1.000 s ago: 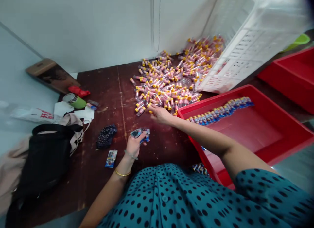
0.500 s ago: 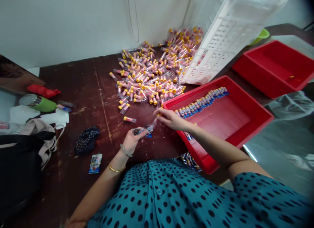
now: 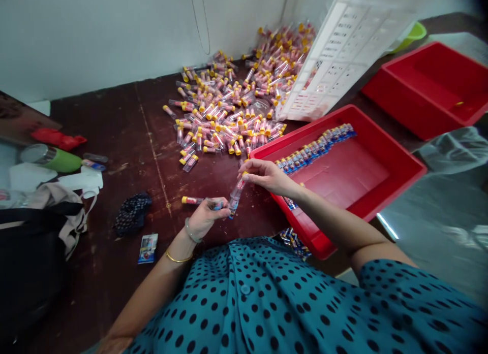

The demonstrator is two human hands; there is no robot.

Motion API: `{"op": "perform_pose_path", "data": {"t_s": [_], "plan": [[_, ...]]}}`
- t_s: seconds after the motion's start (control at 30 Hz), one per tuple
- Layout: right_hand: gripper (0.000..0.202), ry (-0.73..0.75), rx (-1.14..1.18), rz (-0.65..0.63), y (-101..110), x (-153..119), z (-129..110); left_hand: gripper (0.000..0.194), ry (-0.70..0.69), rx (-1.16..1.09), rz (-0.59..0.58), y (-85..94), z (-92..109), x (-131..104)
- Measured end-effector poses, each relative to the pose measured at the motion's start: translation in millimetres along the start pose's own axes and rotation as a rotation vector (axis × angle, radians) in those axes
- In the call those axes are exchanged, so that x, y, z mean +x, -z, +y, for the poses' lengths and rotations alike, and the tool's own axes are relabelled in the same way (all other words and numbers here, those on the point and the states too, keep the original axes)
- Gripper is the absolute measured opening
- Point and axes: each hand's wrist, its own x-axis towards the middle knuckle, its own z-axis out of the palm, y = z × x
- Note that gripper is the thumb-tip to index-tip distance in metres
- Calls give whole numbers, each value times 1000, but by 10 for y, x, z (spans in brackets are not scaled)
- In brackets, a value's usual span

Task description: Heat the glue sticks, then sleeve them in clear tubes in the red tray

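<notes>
My right hand (image 3: 269, 176) pinches the yellow-capped end of a clear plastic tube (image 3: 237, 189) with pink contents. The tube slants down to my left hand (image 3: 203, 219), whose closed fingers grip a small blue printed wrapper (image 3: 233, 208). Tube and wrapper meet at the left fingertips; how far one is inside the other I cannot tell. Just beyond my left hand lies a loose yellow-capped tube (image 3: 190, 200). A large heap of similar tubes (image 3: 224, 115) covers the table behind my hands.
A red tray (image 3: 354, 186) at right holds a row of tubes in blue wrappers (image 3: 316, 148). Behind it stand a white slotted crate (image 3: 328, 74) and another red bin (image 3: 415, 102). To the left lie a dark cloth (image 3: 132, 212), a blue packet (image 3: 148, 248) and a green cup (image 3: 63, 159).
The tube in my right hand now shows clearly, slanting down to the wrapper. My left hand has shifted little. The whole view has tilted slightly.
</notes>
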Motion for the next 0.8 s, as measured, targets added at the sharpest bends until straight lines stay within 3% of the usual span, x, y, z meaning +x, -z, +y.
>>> {"op": "perform_pose_path", "data": {"t_s": [0.3, 0.53, 0.63, 0.8], "plan": [[26, -15, 66, 95, 138, -133, 3, 29, 22, 24, -29, 3, -129, 74], [20, -34, 46, 4, 70, -161, 46, 28, -12, 55, -104, 14, -79, 75], [21, 5, -18, -52, 9, -205, 73, 24, -15, 55, -70, -26, -97, 67], [18, 150, -293, 152, -113, -375, 111, 35, 44, -29, 39, -224, -150, 40]]}}
